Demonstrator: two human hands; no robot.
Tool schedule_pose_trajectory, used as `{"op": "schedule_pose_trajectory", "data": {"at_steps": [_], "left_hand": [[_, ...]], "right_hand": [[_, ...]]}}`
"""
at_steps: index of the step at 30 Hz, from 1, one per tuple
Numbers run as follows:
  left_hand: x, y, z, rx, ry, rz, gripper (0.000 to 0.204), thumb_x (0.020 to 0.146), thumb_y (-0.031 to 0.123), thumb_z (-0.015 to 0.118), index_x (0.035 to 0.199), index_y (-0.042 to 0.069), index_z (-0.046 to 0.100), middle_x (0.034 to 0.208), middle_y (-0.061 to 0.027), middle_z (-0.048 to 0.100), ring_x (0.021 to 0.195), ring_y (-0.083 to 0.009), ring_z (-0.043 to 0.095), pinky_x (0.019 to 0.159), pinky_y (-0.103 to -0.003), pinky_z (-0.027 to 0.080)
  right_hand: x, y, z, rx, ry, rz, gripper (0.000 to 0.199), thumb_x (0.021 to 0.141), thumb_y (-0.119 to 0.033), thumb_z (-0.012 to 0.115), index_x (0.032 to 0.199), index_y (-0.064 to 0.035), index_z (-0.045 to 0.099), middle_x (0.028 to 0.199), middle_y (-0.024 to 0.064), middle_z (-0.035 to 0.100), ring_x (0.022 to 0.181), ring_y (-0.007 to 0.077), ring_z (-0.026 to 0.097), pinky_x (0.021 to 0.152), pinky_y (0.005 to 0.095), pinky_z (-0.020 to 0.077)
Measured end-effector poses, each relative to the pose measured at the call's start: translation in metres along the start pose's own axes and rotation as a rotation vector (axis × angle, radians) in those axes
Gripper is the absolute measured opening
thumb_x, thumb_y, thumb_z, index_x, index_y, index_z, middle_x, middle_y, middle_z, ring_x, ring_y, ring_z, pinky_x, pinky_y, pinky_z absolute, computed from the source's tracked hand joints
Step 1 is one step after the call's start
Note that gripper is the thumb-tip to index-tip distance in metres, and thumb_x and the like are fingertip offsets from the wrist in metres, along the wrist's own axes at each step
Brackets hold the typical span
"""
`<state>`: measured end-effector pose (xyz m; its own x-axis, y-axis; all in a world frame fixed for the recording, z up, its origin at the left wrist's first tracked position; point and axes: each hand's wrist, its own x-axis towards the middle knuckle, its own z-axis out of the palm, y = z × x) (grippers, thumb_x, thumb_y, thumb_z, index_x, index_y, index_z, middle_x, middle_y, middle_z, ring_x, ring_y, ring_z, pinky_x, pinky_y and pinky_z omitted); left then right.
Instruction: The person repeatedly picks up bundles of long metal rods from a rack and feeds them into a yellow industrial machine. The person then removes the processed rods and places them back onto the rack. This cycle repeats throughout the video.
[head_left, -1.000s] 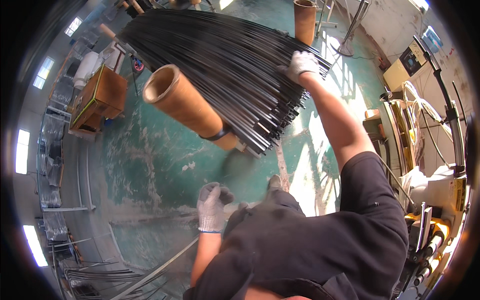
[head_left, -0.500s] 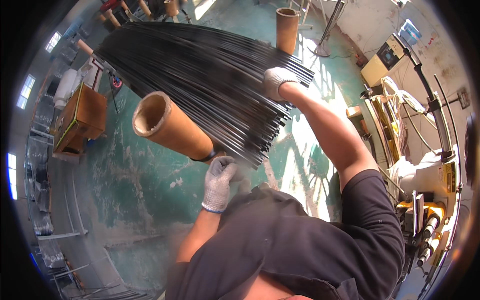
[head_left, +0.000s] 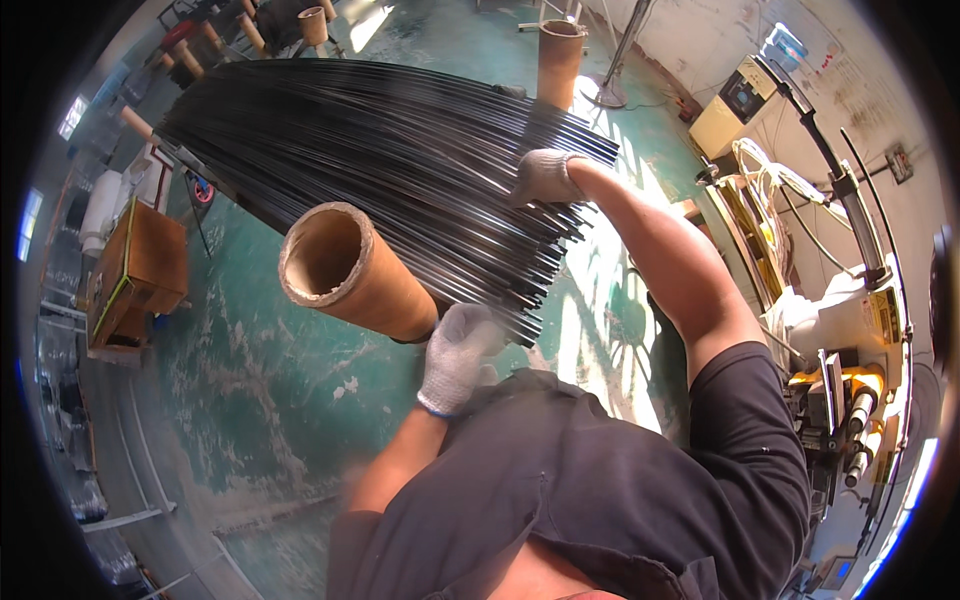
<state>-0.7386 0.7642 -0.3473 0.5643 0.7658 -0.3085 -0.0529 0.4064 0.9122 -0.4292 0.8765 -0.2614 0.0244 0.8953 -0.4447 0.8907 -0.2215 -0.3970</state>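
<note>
A wide bundle of long, thin black rods [head_left: 400, 150] stretches away from me, its uneven near ends beside my body. My right hand [head_left: 545, 177], in a pale knitted glove, lies over the right part of the bundle. Its fingers are bent together round some rods, their tips partly hidden. My left hand [head_left: 460, 350], gloved too, is at the near left corner of the bundle, close to the rod ends. Motion smears its fingers. Just beyond it, a thick brown cardboard tube [head_left: 385, 285] stands tilted at the bundle's left edge, its hollow end toward me.
Another cardboard tube [head_left: 560, 65] rises at the bundle's far right edge. A brown box [head_left: 150, 255] stands to the left on the green floor [head_left: 260, 400]. On the right are coiled pale cables [head_left: 765, 185] and a cream-coloured machine [head_left: 735, 100] near the wall.
My left hand has moved slightly right and up toward the rod ends. My right hand has shifted a little lower and left on the bundle. The whole view has turned slightly.
</note>
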Motion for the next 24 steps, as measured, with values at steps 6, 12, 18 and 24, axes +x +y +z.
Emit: {"op": "schedule_pose_trajectory", "data": {"at_steps": [6, 12, 18, 24], "left_hand": [[0.018, 0.022, 0.03, -0.014, -0.114, -0.009, 0.027, 0.096, 0.006, 0.063, 0.12, -0.005, 0.056, 0.092, -0.0116, 0.069, 0.081, -0.0186, 0.067, 0.078, -0.032, 0.056], [0.063, 0.041, 0.039, -0.146, 0.004, 0.133, 0.02, 0.101, 0.011, 0.061, 0.116, -0.001, 0.058, 0.095, -0.0102, 0.069, 0.083, -0.0196, 0.068, 0.078, -0.034, 0.058], [0.126, 0.026, 0.026, -0.484, -0.034, -0.109, 0.032, 0.108, 0.033, 0.055, 0.115, 0.002, 0.058, 0.104, -0.0146, 0.068, 0.096, -0.0296, 0.069, 0.088, -0.045, 0.058], [0.107, 0.034, 0.074, -0.732, -0.148, -0.311, 0.019, 0.106, 0.017, 0.056, 0.104, -0.001, 0.06, 0.094, -0.0153, 0.065, 0.09, -0.0309, 0.066, 0.09, -0.048, 0.058]], "right_hand": [[-0.012, -0.017, 0.032, 0.244, 0.168, 0.261, 0.042, 0.09, -0.039, 0.072, 0.1, 0.0021, 0.076, 0.079, 0.0129, 0.072, 0.068, 0.0219, 0.067, 0.069, 0.0406, 0.0551], [-0.137, -0.019, 0.06, 0.151, 0.002, 0.231, 0.04, 0.101, -0.038, 0.064, 0.11, 0.0002, 0.069, 0.083, 0.0222, 0.069, 0.074, 0.0345, 0.069, 0.073, 0.0471, 0.0537], [-0.382, 0.015, 0.126, 0.24, -0.038, 0.548, 0.029, 0.093, -0.029, 0.073, 0.101, -0.0037, 0.061, 0.084, 0.0213, 0.068, 0.083, 0.0404, 0.067, 0.074, 0.0477, 0.0515], [-0.498, 0.032, 0.201, -0.005, 0.148, 0.986, 0.027, 0.079, -0.026, 0.082, 0.093, -0.0081, 0.067, 0.087, 0.0191, 0.072, 0.086, 0.0415, 0.069, 0.076, 0.051, 0.0532]]}}
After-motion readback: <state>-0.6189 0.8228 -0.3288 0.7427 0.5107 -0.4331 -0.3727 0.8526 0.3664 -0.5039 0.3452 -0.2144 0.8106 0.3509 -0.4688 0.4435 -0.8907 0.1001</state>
